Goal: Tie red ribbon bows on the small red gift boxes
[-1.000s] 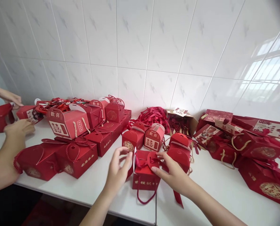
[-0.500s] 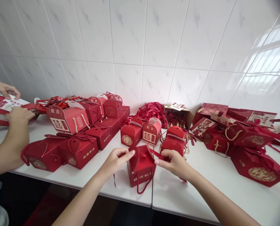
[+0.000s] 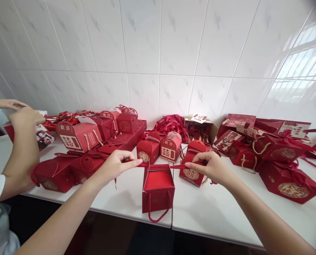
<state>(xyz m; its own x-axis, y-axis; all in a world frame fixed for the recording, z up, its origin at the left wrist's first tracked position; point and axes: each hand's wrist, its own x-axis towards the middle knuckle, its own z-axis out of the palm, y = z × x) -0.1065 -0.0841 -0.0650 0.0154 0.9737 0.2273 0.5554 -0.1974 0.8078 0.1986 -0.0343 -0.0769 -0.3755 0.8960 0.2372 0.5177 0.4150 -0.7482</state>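
Observation:
A red box [image 3: 158, 191] with a rope handle hanging on its near side stands near the table's front edge. Across its top runs a red ribbon [image 3: 179, 166], stretched level. My left hand [image 3: 119, 163] pinches the ribbon's left part, beside the box. On the other side my right hand [image 3: 209, 164] pinches the right part between thumb and fingers. Just behind stand a small red box with a gold emblem [image 3: 148, 148] and a pinkish-red one [image 3: 170, 147]. Another red box [image 3: 193, 170] is partly covered by my right hand.
Red boxes [image 3: 78, 136] are piled at the left, others [image 3: 290, 180] at the right. Red ribbons [image 3: 171, 125] lie heaped against the tiled wall, beside an open carton [image 3: 213, 131]. At far left, another person's hands [image 3: 25, 115] are over a box. The white table [image 3: 200, 219] has a seam.
My hands have moved apart, and the ribbon now stretches straight over the box. The box's side with gold lettering no longer faces me. The other person's hands and item have shifted.

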